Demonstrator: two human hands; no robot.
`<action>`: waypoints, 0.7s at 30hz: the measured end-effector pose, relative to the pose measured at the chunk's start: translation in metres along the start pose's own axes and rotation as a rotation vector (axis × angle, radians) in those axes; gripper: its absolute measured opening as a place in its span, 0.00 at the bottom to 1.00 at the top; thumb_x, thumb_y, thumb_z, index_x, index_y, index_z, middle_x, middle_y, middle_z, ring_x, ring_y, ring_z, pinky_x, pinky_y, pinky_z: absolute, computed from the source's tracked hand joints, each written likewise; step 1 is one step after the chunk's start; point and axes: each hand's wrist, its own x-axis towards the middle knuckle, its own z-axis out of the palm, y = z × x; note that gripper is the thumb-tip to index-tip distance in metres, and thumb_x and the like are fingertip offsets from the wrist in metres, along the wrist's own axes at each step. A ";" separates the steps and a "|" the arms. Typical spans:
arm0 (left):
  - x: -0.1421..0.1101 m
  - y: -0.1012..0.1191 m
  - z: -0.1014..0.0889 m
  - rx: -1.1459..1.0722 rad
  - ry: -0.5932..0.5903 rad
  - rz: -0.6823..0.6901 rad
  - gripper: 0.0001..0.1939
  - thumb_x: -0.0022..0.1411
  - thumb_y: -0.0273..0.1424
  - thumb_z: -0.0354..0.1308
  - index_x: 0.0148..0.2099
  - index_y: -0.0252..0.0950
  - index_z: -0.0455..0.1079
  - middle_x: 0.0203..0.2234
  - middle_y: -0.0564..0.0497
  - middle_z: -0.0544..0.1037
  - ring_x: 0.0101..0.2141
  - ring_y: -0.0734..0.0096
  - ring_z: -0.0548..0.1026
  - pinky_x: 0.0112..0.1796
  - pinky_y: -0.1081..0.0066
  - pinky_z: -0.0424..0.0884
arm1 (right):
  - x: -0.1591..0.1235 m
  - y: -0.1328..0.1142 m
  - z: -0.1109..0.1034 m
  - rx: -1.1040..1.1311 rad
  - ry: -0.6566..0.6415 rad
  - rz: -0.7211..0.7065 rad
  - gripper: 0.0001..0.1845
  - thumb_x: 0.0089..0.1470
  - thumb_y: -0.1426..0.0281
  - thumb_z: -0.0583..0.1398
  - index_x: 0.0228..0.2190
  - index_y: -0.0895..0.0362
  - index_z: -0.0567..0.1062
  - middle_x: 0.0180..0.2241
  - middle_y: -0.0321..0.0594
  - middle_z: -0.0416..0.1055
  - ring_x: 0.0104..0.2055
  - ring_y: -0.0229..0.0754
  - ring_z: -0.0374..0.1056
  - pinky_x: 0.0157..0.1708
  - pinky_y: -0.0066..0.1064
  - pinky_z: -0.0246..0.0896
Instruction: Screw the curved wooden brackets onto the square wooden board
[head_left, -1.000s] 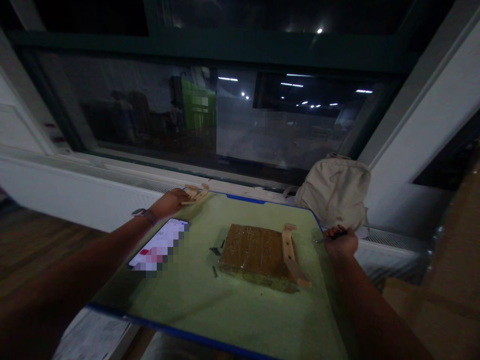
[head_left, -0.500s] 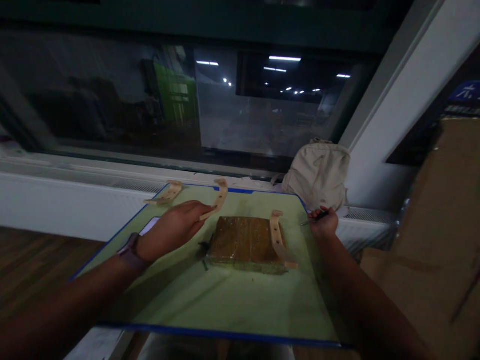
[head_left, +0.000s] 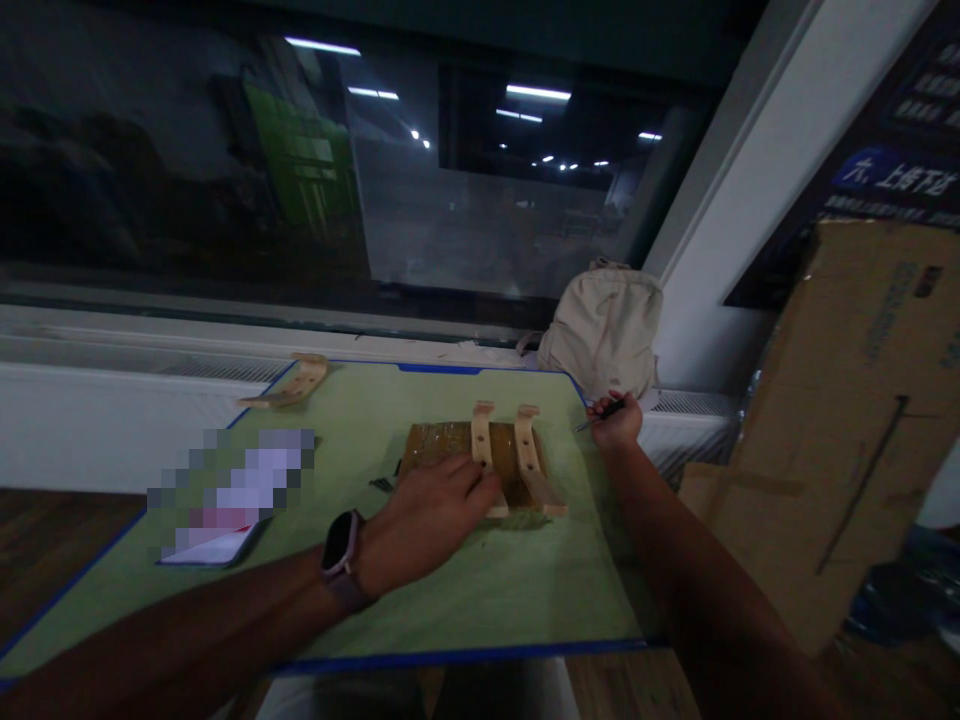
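My left hand (head_left: 431, 515) rests over a block wrapped in brown tape (head_left: 436, 438), its fingers closed on the near end of a curved wooden piece with holes (head_left: 481, 432). That piece lies across the block, and my fingers hide part of it. Just to its right, a second curved wooden piece (head_left: 528, 452) lies on the block, apart from both hands. My right hand (head_left: 621, 424) is closed round the dark handle of a screwdriver (head_left: 613, 408) at the table's right edge, the thin shaft pointing left. Small dark screws (head_left: 382, 484) lie left of the block.
Another curved wooden piece (head_left: 300, 382) sits at the far left corner of the green, blue-edged table (head_left: 360, 400). A phone (head_left: 217, 545), partly blurred out, lies at the left. Behind the right edge stands a beige backpack (head_left: 607, 325); a large cardboard box (head_left: 847, 400) is at the right.
My left hand has brought a curved wooden piece from the far side of the table onto the block, beside the other one. My right hand keeps hold of the screwdriver. The view has shifted.
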 end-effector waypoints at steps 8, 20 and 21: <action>-0.009 0.007 0.033 -0.047 0.071 -0.050 0.10 0.73 0.26 0.49 0.54 0.32 0.66 0.48 0.39 0.75 0.49 0.58 0.75 0.45 0.62 0.76 | -0.029 -0.036 0.038 -0.137 0.055 -0.062 0.12 0.62 0.71 0.51 0.25 0.52 0.61 0.12 0.21 0.51 0.09 0.30 0.42 0.11 0.24 0.37; -0.007 0.013 0.042 -0.088 0.195 -0.019 0.21 0.73 0.29 0.46 0.64 0.26 0.61 0.47 0.35 0.78 0.49 0.52 0.76 0.49 0.54 0.73 | -0.178 -0.030 0.212 -1.050 -1.302 -0.548 0.11 0.43 0.65 0.72 0.23 0.55 0.76 0.22 0.28 0.71 0.28 0.35 0.68 0.30 0.27 0.59; -0.006 0.013 0.043 -0.089 0.201 -0.019 0.21 0.73 0.29 0.46 0.64 0.27 0.62 0.47 0.35 0.78 0.49 0.52 0.76 0.49 0.53 0.73 | -0.191 -0.012 0.217 -1.133 -1.423 -0.545 0.11 0.41 0.65 0.73 0.22 0.54 0.76 0.22 0.28 0.71 0.28 0.35 0.68 0.31 0.28 0.59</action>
